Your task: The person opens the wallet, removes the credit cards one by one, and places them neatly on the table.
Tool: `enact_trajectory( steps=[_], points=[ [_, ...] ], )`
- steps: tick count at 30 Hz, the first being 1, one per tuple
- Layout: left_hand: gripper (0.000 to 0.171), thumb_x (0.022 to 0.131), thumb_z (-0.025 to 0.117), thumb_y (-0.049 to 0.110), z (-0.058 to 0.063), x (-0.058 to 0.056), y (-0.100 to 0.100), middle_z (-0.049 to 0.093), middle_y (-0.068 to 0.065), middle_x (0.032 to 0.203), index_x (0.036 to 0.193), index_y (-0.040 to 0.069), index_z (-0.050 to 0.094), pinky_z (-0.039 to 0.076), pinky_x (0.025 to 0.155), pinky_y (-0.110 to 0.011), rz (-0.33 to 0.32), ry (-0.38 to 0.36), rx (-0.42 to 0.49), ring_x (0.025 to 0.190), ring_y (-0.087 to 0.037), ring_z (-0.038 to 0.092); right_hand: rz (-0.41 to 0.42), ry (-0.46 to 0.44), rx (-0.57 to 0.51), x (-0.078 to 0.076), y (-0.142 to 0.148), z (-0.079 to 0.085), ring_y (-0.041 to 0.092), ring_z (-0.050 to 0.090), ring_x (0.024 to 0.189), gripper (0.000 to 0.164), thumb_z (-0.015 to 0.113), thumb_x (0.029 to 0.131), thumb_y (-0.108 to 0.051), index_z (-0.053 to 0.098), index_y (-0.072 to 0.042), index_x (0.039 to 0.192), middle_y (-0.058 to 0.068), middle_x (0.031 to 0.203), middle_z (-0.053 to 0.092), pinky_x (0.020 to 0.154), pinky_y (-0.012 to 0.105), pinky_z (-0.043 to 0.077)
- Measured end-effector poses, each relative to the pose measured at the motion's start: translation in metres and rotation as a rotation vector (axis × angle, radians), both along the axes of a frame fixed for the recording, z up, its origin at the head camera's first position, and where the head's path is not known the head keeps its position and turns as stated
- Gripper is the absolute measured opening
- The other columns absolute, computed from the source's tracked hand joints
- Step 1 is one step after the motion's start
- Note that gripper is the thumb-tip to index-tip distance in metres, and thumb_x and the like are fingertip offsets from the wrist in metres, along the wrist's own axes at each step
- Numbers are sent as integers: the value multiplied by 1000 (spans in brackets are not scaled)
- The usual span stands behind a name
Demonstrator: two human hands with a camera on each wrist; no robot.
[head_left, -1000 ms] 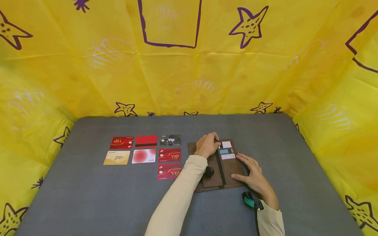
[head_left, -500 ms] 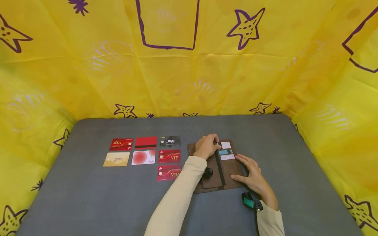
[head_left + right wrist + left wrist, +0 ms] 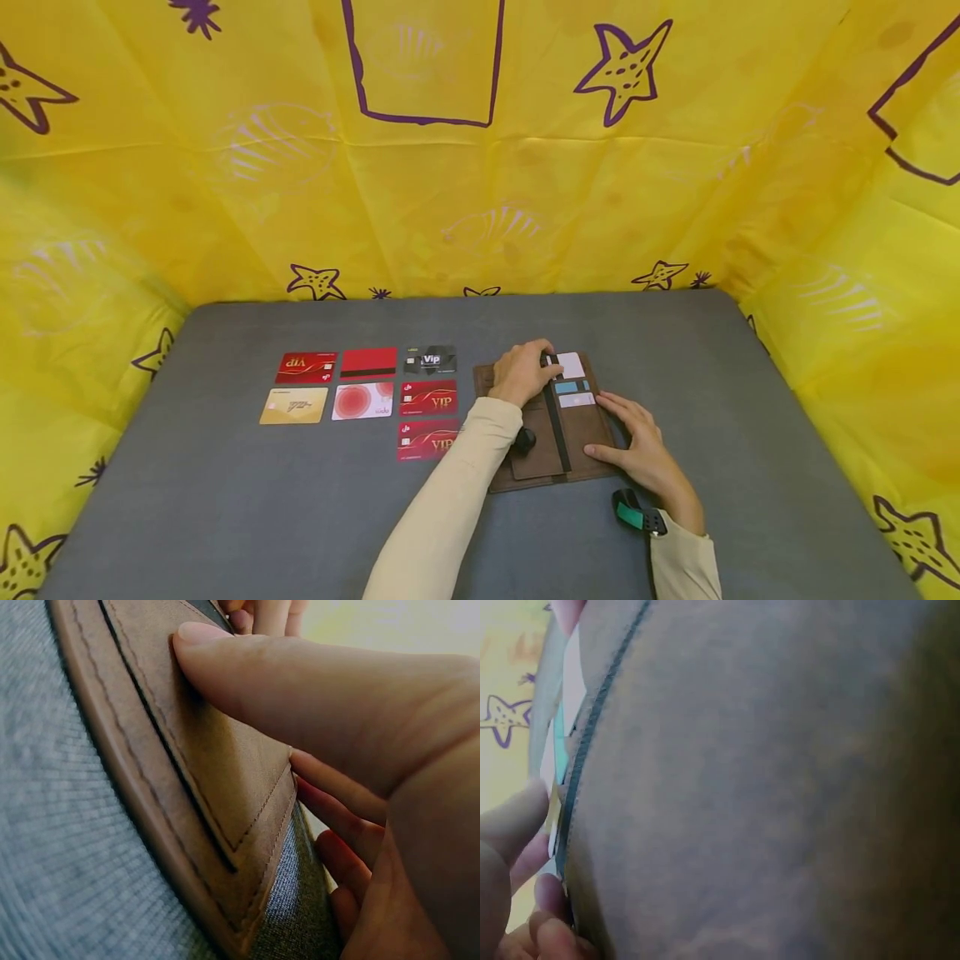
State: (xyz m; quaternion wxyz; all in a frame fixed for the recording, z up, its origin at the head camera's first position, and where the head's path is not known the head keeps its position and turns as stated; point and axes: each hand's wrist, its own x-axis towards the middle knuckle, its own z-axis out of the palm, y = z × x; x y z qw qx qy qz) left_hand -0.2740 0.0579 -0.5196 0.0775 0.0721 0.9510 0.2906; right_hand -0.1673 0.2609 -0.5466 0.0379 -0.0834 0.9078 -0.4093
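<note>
The brown leather wallet (image 3: 588, 429) lies unfolded on the grey table, with a dark strip down its middle. At its top card slot my left hand (image 3: 517, 373) pinches a white card (image 3: 572, 364) between thumb and fingers, and part of the card stands out of the slot. Below it sit a blue card (image 3: 567, 387) and a pale card (image 3: 577, 400) in their slots. My right hand (image 3: 643, 437) rests at the wallet's right edge. Its thumb (image 3: 247, 671) presses on the leather in the right wrist view, with the other fingers beside the edge.
To the left lie a gold card (image 3: 294, 406), a white card with pink circles (image 3: 363, 401), a black VIP card (image 3: 431, 360), a red striped card (image 3: 368, 363) and several red VIP cards (image 3: 429, 398). Yellow patterned cloth (image 3: 420, 208) stands around the table.
More of the white card shows above the top slot than a second ago, with my left hand still at it. My right hand keeps its place on the wallet.
</note>
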Motion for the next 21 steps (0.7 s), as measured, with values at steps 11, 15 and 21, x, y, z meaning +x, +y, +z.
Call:
enact_trajectory(
  steps=[11, 15, 21],
  points=[
    [28, 85, 79, 32, 3, -1, -3, 72, -1, 117, 111, 24, 70, 51, 77, -40, 57, -65, 109, 96, -25, 68, -1, -6, 0, 0, -1, 1, 49, 24, 139, 75, 82, 79, -29, 51, -8, 143, 20, 152, 41, 102, 71, 16],
    [27, 84, 80, 29, 6, -2, 0, 72, -1, 110, 108, 22, 70, 50, 75, -37, 73, -79, 126, 93, -21, 66, -3, 3, -4, 0, 0, 1, 49, 24, 139, 75, 83, 78, -28, 51, -7, 143, 20, 152, 41, 102, 71, 16],
    [24, 83, 80, 24, 9, -6, 0, 69, 1, 92, 104, 17, 71, 44, 65, -28, 70, -96, 178, 81, -14, 62, 0, 3, -8, 0, 0, 0, 48, 23, 139, 75, 83, 78, -28, 51, -7, 143, 19, 152, 41, 102, 71, 16]
  ],
)
